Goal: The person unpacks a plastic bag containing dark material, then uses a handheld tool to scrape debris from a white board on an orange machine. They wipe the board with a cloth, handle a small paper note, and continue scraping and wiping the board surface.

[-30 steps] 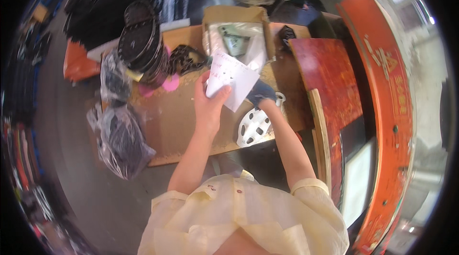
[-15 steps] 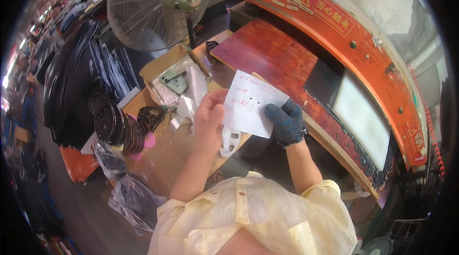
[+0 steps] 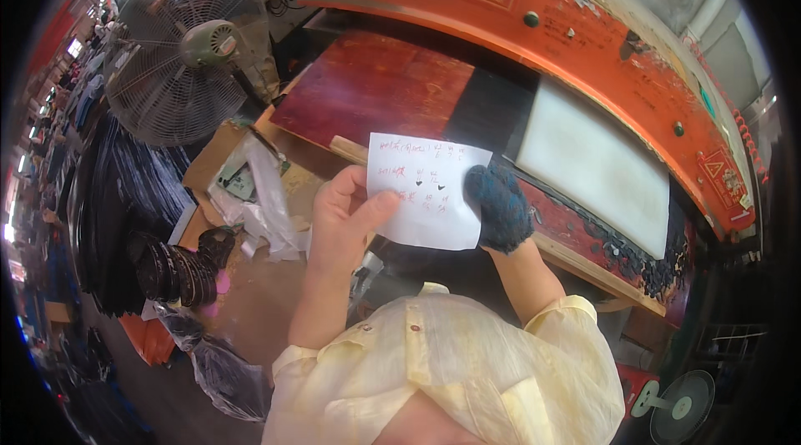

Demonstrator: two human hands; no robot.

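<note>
A white sheet of paper (image 3: 425, 224) with red handwriting and two small dark marks is held in front of me. My bare left hand (image 3: 338, 216) pinches its left edge, with the thumb lying over part of the writing. On the opposite edge, my right hand (image 3: 502, 211), in a dark blue-black knitted glove, is closed on the paper. Beneath the sheet lie the wooden front edge of a work surface and a bit of shiny clear plastic (image 3: 365, 270), partly hidden by my left arm.
Ahead, an orange machine beam (image 3: 576, 28) spans a red board (image 3: 375, 82) and a white slab (image 3: 596, 174). Black scraps (image 3: 622, 253) litter the slab's front. At left stand a large fan (image 3: 179, 53), an open carton (image 3: 200, 170), black sheets (image 3: 96, 220) and stacked dark curved pieces (image 3: 171, 270).
The view has turned to the right, so the fan and carton sit farther left. The paper is now straighter and faces me more. My left thumb reaches farther over it.
</note>
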